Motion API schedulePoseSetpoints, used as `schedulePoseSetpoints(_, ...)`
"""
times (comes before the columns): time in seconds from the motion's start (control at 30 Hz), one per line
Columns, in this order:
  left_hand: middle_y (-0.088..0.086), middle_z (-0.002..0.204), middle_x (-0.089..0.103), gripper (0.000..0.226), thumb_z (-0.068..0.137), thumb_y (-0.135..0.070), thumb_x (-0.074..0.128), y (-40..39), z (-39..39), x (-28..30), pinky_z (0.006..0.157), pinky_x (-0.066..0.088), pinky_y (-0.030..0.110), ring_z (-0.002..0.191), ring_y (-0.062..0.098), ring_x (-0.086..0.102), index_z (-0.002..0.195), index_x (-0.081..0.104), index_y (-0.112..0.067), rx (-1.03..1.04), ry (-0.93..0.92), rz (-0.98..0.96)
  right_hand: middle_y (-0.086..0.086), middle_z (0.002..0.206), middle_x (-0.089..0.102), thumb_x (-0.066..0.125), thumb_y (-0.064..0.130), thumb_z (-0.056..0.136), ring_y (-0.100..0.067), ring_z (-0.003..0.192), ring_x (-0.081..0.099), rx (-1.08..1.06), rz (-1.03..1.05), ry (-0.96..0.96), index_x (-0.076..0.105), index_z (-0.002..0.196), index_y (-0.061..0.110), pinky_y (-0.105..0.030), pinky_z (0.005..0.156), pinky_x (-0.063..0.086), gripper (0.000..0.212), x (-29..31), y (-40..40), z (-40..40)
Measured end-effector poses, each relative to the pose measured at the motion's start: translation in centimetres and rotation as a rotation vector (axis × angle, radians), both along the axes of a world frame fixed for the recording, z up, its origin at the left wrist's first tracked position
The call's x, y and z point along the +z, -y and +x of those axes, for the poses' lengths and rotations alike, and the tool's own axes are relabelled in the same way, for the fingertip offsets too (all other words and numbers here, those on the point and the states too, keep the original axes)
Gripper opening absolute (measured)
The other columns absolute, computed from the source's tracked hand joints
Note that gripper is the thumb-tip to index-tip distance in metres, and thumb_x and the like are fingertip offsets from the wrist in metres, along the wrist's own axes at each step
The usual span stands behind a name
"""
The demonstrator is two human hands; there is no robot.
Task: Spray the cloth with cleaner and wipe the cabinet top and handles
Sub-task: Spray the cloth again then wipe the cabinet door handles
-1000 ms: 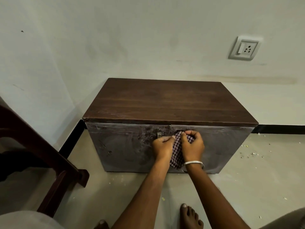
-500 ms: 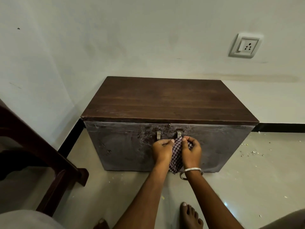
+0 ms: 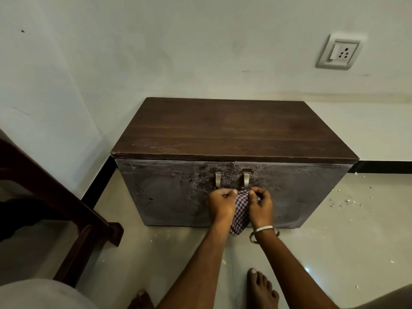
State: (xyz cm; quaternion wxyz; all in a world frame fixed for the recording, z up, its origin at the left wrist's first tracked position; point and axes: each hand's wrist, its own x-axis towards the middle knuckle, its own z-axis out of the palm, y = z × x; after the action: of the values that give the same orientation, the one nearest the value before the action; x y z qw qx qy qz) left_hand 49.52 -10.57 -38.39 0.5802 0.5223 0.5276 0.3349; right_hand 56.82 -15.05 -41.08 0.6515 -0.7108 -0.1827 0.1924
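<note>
A soft, light checked cloth [image 3: 242,210], best bunched, is pinched between the curled fingers of left hand [image 3: 221,205] and right hand [image 3: 260,205], at six o'clock below the cabinet handles [image 3: 245,180].

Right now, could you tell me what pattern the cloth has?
The cloth has a small dark-and-white check, seen in the head view.

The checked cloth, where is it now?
In the head view, the checked cloth hangs between the left hand and right hand, just below the cabinet handles.
</note>
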Motion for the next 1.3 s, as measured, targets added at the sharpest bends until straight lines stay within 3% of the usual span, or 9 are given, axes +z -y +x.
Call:
schedulePoseSetpoints(0.23, -0.001, 0.09, 0.071, 0.016, 0.088, -0.015, 0.065, -0.2, 0.2, -0.5, 0.063, 0.047, 0.012, 0.076, 0.003, 0.063, 0.1, 0.073, -0.007, 0.026, 0.065, -0.039, -0.009, 0.105, 0.056, 0.054, -0.007, 0.087, -0.018, 0.096, 0.054, -0.013, 0.072, 0.087, 0.053, 0.106, 0.006, -0.025, 0.088, 0.044, 0.024, 0.5, 0.9, -0.9)
schedulePoseSetpoints(0.4, 0.008, 0.099, 0.073, 0.016, 0.088, -0.013, 0.065, -0.4, 0.6, -0.8, 0.072, 0.05, 0.019, 0.082, 0.013, 0.065, 0.1, 0.073, -0.005, 0.035, 0.045, -0.069, -0.012, 0.103, 0.055, 0.054, -0.01, 0.085, -0.023, 0.098, 0.053, -0.037, 0.009, 0.061, 0.05, 0.1, 0.008, -0.037, 0.093, 0.044, 0.024, -0.3, -0.1, -0.5)
schedulePoseSetpoints(0.63, 0.016, 0.108, 0.07, 0.022, 0.085, -0.003, 0.066, -1.1, 0.4, -1.1, 0.087, 0.053, 0.032, 0.088, 0.02, 0.064, 0.107, 0.069, 0.001, -0.033, 0.061, -0.173, -0.015, 0.103, 0.057, 0.055, -0.01, 0.086, -0.024, 0.098, 0.053, -0.089, -0.053, -0.005, 0.051, 0.097, 0.008, -0.041, 0.099, 0.043, 0.021, -0.7, -1.0, 0.1)
schedulePoseSetpoints(1.0, 0.017, 0.108, 0.07, 0.023, 0.086, -0.002, 0.065, -1.4, 0.3, -1.1, 0.079, 0.051, 0.025, 0.085, 0.018, 0.063, 0.108, 0.069, 0.002, -0.014, 0.08, -0.199, -0.018, 0.108, 0.061, 0.061, 0.0, 0.086, -0.031, 0.101, 0.058, -0.104, -0.097, 0.038, 0.052, 0.088, 0.022, -0.045, 0.096, 0.048, 0.024, -1.4, -0.9, -0.4)
schedulePoseSetpoints(1.13, 0.015, 0.11, 0.07, 0.023, 0.087, -0.003, 0.064, -1.6, 0.2, -1.5, 0.078, 0.05, 0.025, 0.085, 0.017, 0.062, 0.11, 0.068, 0.001, -0.003, 0.058, -0.218, -0.015, 0.102, 0.059, 0.061, -0.006, 0.085, -0.026, 0.096, 0.055, -0.093, -0.094, -0.022, 0.051, 0.093, 0.01, -0.042, 0.096, 0.046, 0.021, -1.0, -1.3, -0.3)
schedulePoseSetpoints(1.3, 0.015, 0.111, 0.069, 0.025, 0.088, -0.003, 0.064, -1.5, -0.3, -1.2, 0.076, 0.049, 0.024, 0.086, 0.017, 0.062, 0.111, 0.067, 0.002, -0.012, 0.047, -0.217, -0.013, 0.101, 0.058, 0.06, -0.008, 0.084, -0.024, 0.095, 0.054, -0.101, -0.077, -0.044, 0.052, 0.094, 0.007, -0.037, 0.094, 0.044, 0.02, -0.8, -1.2, -0.6)
